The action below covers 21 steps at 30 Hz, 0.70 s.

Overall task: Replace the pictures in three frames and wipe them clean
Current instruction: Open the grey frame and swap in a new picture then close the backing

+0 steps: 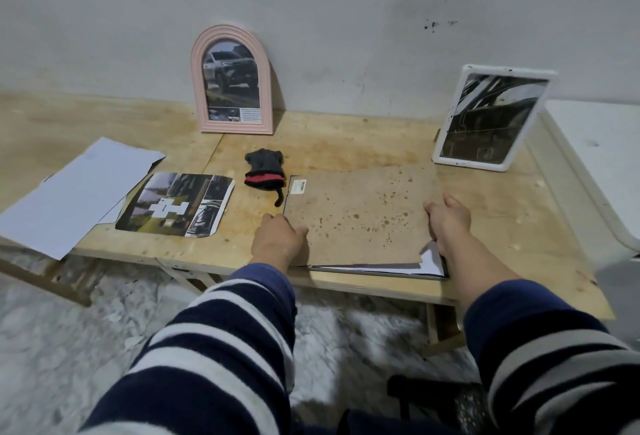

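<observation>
A brown, spotted backing board (360, 212) lies on a dark frame, face down, near the table's front edge, with white paper (431, 259) showing beneath its near right corner. My left hand (278, 237) grips the board's left edge. My right hand (448, 218) holds its right edge. A pink arched frame (231, 79) with a car picture leans on the wall at the back. A white rectangular frame (491, 117) with a dark picture stands at the back right. A loose printed picture (176, 204) with rounded corners lies left of the board.
A black and red cloth (265, 169) lies just behind the board's left corner. White sheets of paper (74, 192) overhang the wooden table (346, 143) at the left. A white piece of furniture (595, 157) adjoins the table on the right. Marble-patterned floor lies below.
</observation>
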Motion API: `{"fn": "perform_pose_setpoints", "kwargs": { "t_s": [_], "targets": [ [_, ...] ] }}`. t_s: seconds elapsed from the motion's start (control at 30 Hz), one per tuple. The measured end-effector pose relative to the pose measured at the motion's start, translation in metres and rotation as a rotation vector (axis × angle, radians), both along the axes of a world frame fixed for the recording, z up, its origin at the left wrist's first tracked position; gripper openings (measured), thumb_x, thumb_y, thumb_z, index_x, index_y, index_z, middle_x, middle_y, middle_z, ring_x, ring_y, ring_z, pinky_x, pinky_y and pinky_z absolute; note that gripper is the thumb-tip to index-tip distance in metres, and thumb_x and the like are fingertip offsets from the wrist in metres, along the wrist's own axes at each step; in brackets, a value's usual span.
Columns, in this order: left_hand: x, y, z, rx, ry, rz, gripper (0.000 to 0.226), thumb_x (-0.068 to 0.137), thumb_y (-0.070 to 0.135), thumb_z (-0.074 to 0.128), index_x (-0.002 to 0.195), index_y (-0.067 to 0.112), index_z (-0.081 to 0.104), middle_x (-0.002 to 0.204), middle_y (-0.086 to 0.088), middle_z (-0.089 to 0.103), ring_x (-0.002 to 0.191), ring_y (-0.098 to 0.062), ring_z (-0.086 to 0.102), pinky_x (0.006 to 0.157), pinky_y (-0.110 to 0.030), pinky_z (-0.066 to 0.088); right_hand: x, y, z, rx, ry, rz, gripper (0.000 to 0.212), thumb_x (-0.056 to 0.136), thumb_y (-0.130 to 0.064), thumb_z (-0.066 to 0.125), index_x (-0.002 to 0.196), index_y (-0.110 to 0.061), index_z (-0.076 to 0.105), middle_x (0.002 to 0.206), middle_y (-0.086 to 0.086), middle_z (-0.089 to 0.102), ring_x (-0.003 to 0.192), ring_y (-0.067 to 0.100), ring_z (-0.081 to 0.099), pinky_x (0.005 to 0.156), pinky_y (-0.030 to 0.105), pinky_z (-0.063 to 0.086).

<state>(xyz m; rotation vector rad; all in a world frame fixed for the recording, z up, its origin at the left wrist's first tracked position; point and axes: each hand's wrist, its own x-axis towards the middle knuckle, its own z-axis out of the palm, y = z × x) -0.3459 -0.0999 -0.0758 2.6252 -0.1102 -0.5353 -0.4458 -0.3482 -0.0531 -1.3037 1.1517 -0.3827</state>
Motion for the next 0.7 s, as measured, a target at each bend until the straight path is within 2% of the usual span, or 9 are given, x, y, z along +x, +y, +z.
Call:
{"fn": "perform_pose_setpoints", "kwargs": {
  "t_s": [0.1, 0.17, 0.2, 0.3, 0.37, 0.53, 0.7],
  "targets": [
    [0.001, 0.001, 0.0, 0.013, -0.003, -0.025, 0.053, 0.087, 0.048, 0.062, 0.123, 0.01, 0.052, 0.126, -0.008, 0.043, 0.107, -0.028, 0.054, 0.097, -0.041, 0.047, 0.0, -0.001, -0.003, -0.07, 0.072, 0.081, 0.049, 0.098, -0.014, 0.051, 0.146, -0.017, 0.039, 0.137, 0.005, 0.053, 0.114, 0.025, 0.055, 0.093, 0.035, 0.049],
    [0.0, 0.002, -0.001, 0.038, 0.001, -0.052, 0.06, 0.082, 0.052, 0.067, 0.124, 0.012, 0.051, 0.127, -0.008, 0.041, 0.11, -0.029, 0.051, 0.098, -0.043, 0.046, -0.001, 0.0, -0.005, -0.205, 0.21, 0.222, 0.042, 0.098, -0.02, 0.047, 0.14, -0.017, 0.043, 0.131, 0.002, 0.053, 0.107, 0.026, 0.054, 0.089, 0.036, 0.047],
    [-0.001, 0.002, 0.0, 0.057, 0.007, -0.065, 0.065, 0.079, 0.055, 0.069, 0.125, 0.013, 0.049, 0.129, -0.007, 0.04, 0.113, -0.029, 0.049, 0.099, -0.044, 0.046, -0.001, 0.0, -0.007, -0.294, 0.314, 0.301, 0.045, 0.097, -0.023, 0.047, 0.14, -0.018, 0.04, 0.135, 0.005, 0.049, 0.112, 0.029, 0.052, 0.094, 0.039, 0.045],
    [-0.005, -0.001, 0.003, 0.123, 0.036, -0.09, 0.086, 0.071, 0.062, 0.073, 0.134, 0.013, 0.041, 0.133, -0.008, 0.035, 0.121, -0.03, 0.041, 0.102, -0.045, 0.043, -0.003, 0.001, -0.008, -0.483, 0.577, 0.467, 0.071, 0.094, -0.032, 0.049, 0.153, -0.02, 0.011, 0.15, 0.008, 0.029, 0.133, 0.032, 0.033, 0.107, 0.045, 0.029],
    [-0.008, -0.005, 0.006, 0.157, 0.054, -0.103, 0.096, 0.068, 0.063, 0.074, 0.138, 0.011, 0.034, 0.137, -0.008, 0.031, 0.126, -0.029, 0.035, 0.103, -0.044, 0.039, -0.004, 0.003, -0.008, -0.539, 0.65, 0.507, 0.075, 0.096, -0.037, 0.046, 0.154, -0.02, 0.003, 0.155, 0.006, 0.023, 0.138, 0.03, 0.027, 0.108, 0.045, 0.026],
    [-0.013, -0.008, 0.006, 0.156, 0.044, -0.082, 0.103, 0.067, 0.062, 0.076, 0.142, 0.01, 0.028, 0.138, -0.009, 0.028, 0.128, -0.03, 0.032, 0.103, -0.046, 0.038, -0.007, 0.011, -0.013, -0.599, 0.741, 0.551, 0.081, 0.094, -0.047, 0.049, 0.154, -0.016, 0.004, 0.158, 0.006, 0.018, 0.137, 0.032, 0.024, 0.107, 0.044, 0.028],
    [-0.014, -0.008, 0.006, 0.157, 0.043, -0.071, 0.104, 0.067, 0.061, 0.076, 0.143, 0.01, 0.027, 0.137, -0.009, 0.029, 0.128, -0.03, 0.032, 0.102, -0.047, 0.039, -0.012, 0.025, -0.015, -0.658, 0.775, 0.618, 0.091, 0.083, -0.061, 0.059, 0.153, -0.023, 0.015, 0.159, 0.008, 0.01, 0.139, 0.033, 0.018, 0.108, 0.045, 0.027]
  ]
}}
